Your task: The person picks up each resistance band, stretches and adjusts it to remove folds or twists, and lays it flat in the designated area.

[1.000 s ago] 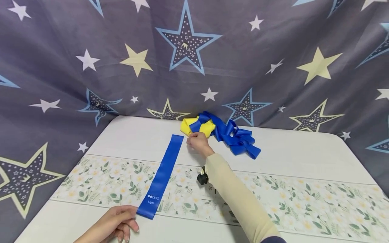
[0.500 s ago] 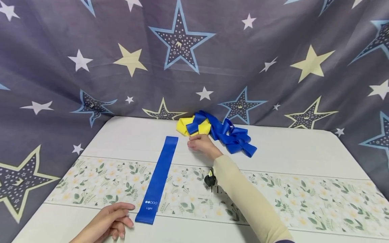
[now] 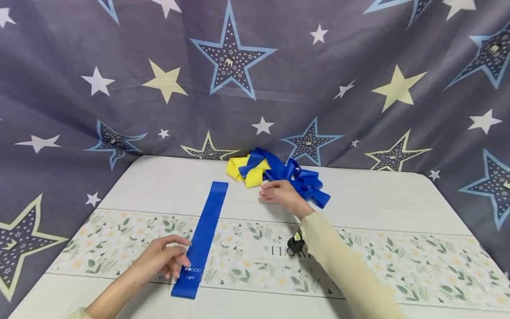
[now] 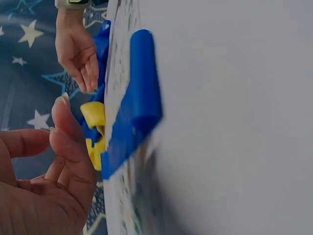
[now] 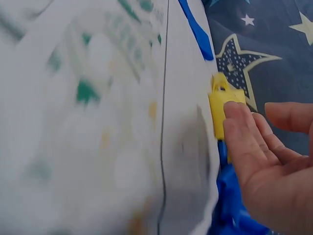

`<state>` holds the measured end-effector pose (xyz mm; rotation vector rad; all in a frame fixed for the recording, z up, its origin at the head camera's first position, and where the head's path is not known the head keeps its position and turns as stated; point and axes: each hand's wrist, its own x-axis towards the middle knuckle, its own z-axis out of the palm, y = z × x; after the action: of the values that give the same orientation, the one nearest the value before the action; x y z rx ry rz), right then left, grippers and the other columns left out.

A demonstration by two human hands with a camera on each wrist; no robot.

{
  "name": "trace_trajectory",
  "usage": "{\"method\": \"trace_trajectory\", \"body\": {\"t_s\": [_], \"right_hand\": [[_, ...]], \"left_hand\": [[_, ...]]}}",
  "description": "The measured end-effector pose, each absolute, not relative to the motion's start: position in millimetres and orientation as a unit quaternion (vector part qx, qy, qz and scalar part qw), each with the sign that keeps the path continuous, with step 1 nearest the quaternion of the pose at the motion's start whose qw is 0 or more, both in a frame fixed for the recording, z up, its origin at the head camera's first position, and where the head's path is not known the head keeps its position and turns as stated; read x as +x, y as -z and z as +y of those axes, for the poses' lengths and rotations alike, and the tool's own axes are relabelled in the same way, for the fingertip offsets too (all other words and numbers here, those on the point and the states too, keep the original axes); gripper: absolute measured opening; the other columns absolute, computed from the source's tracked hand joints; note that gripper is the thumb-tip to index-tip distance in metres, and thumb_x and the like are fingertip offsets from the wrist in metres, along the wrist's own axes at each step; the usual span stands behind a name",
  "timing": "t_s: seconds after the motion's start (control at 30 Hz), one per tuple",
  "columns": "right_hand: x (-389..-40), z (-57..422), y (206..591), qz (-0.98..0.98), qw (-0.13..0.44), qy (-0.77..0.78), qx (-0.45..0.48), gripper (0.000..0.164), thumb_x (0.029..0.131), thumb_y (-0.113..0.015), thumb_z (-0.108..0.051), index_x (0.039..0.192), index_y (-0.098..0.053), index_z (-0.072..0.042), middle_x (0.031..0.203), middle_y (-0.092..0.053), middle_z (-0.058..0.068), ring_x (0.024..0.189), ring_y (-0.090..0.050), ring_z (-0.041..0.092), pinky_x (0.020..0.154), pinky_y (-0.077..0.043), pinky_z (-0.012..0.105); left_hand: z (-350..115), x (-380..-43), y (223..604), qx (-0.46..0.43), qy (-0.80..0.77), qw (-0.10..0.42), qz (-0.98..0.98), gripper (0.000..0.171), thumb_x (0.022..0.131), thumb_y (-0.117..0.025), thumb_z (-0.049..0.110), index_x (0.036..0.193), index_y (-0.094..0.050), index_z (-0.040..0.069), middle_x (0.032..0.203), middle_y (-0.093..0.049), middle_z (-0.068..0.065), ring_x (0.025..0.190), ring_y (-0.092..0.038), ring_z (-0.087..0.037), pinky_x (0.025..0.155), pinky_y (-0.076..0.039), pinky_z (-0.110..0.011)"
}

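Observation:
A long flat blue band (image 3: 202,237) marked "Light" lies lengthwise on the white table (image 3: 382,199). My left hand (image 3: 169,259) hovers at the band's near end with fingers loosely curled, holding nothing; the left wrist view shows the hand (image 4: 54,161) raised off the band (image 4: 139,98). My right hand (image 3: 279,192) rests at the far side of the table with fingers relaxed. It is against a tangled pile of blue bands (image 3: 304,181), just right of a folded yellow band (image 3: 247,170). In the right wrist view its fingers (image 5: 249,142) reach out beside the yellow band (image 5: 222,100).
A grey cloth with stars (image 3: 255,75) hangs behind the table and drapes round its sides. A floral strip (image 3: 398,266) crosses the tabletop. A small black fitting (image 3: 295,243) hangs under my right wrist.
My right hand has shifted right, from the yellow band to the blue pile. My left hand has moved forward along the flat band's near end and lifted.

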<state>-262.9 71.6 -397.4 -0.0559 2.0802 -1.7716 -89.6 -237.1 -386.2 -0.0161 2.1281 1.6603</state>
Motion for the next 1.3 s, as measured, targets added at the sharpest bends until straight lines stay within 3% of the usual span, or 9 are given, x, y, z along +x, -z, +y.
{"method": "trace_trajectory", "body": {"t_s": [0.37, 0.57, 0.7, 0.8, 0.97, 1.07, 1.17, 1.3], "right_hand": [[-251.2, 126.4, 387.2, 0.786, 0.126, 0.605, -0.007, 0.031, 0.094, -0.055, -0.004, 0.121, -0.055, 0.012, 0.112, -0.065, 0.025, 0.094, -0.069, 0.028, 0.086, -0.055, 0.038], [-247.4, 150.8, 389.0, 0.813, 0.07, 0.578, 0.0, 0.028, 0.092, -0.055, -0.003, 0.116, -0.056, 0.012, 0.097, -0.067, 0.018, 0.077, -0.065, 0.014, 0.07, -0.056, 0.028], [-244.1, 168.9, 390.9, 0.847, 0.024, 0.53, 0.009, 0.026, 0.088, -0.057, -0.002, 0.112, -0.058, 0.009, 0.093, -0.063, 0.011, 0.08, -0.061, 0.018, 0.066, -0.05, 0.022], [-242.7, 181.1, 393.1, 0.88, 0.003, 0.475, 0.019, 0.029, 0.083, -0.06, -0.002, 0.111, -0.059, 0.007, 0.1, -0.062, 0.018, 0.089, -0.059, 0.026, 0.069, -0.048, 0.024], [-241.6, 198.8, 397.4, 0.917, 0.016, 0.398, 0.031, 0.047, 0.077, -0.065, -0.007, 0.12, -0.053, 0.009, 0.123, -0.053, 0.03, 0.108, -0.055, 0.04, 0.089, -0.048, 0.044], [-242.0, 203.3, 400.9, 0.926, 0.036, 0.375, 0.022, 0.058, 0.075, -0.07, -0.009, 0.125, -0.049, 0.01, 0.127, -0.05, 0.033, 0.111, -0.053, 0.042, 0.097, -0.043, 0.049], [-242.2, 202.6, 403.6, 0.934, 0.055, 0.354, 0.0, 0.064, 0.071, -0.074, -0.011, 0.125, -0.047, 0.011, 0.121, -0.055, 0.032, 0.105, -0.056, 0.04, 0.095, -0.043, 0.049], [-242.2, 199.1, 404.7, 0.957, 0.049, 0.286, -0.018, 0.059, 0.07, -0.075, -0.015, 0.12, -0.053, 0.01, 0.109, -0.061, 0.029, 0.093, -0.059, 0.036, 0.085, -0.048, 0.046]], "left_hand": [[-190.4, -128.7, 375.9, -0.015, -0.557, 0.174, 0.812, 0.034, 0.094, -0.047, 0.012, 0.121, -0.051, -0.008, 0.083, -0.071, -0.004, 0.059, -0.062, -0.012, 0.051, -0.046, -0.025], [-174.9, -140.9, 375.3, -0.009, -0.563, 0.168, 0.809, 0.032, 0.093, -0.048, 0.011, 0.12, -0.053, -0.007, 0.089, -0.071, -0.009, 0.062, -0.063, -0.013, 0.053, -0.047, -0.026], [-165.1, -148.8, 375.7, -0.004, -0.564, 0.162, 0.81, 0.031, 0.094, -0.049, 0.013, 0.119, -0.055, -0.006, 0.101, -0.07, -0.015, 0.07, -0.066, -0.014, 0.057, -0.049, -0.028], [-158.4, -154.1, 375.9, -0.001, -0.562, 0.158, 0.812, 0.03, 0.095, -0.048, 0.013, 0.117, -0.056, -0.005, 0.11, -0.068, -0.018, 0.076, -0.067, -0.014, 0.061, -0.051, -0.029], [-145.3, -163.7, 375.6, 0.013, -0.563, 0.164, 0.81, 0.03, 0.097, -0.047, 0.013, 0.119, -0.056, -0.005, 0.115, -0.065, -0.02, 0.08, -0.067, -0.018, 0.065, -0.053, -0.031], [-136.7, -169.6, 375.4, 0.018, -0.569, 0.169, 0.805, 0.031, 0.097, -0.046, 0.013, 0.12, -0.056, -0.005, 0.117, -0.064, -0.021, 0.081, -0.067, -0.02, 0.064, -0.053, -0.032], [-127.0, -174.7, 375.5, 0.019, -0.569, 0.173, 0.804, 0.03, 0.097, -0.046, 0.013, 0.12, -0.056, -0.004, 0.116, -0.064, -0.02, 0.08, -0.067, -0.018, 0.062, -0.052, -0.03], [-111.1, -180.1, 374.1, 0.016, -0.573, 0.187, 0.797, 0.031, 0.097, -0.045, 0.013, 0.121, -0.056, -0.003, 0.113, -0.066, -0.017, 0.078, -0.067, -0.016, 0.062, -0.051, -0.028]]}}
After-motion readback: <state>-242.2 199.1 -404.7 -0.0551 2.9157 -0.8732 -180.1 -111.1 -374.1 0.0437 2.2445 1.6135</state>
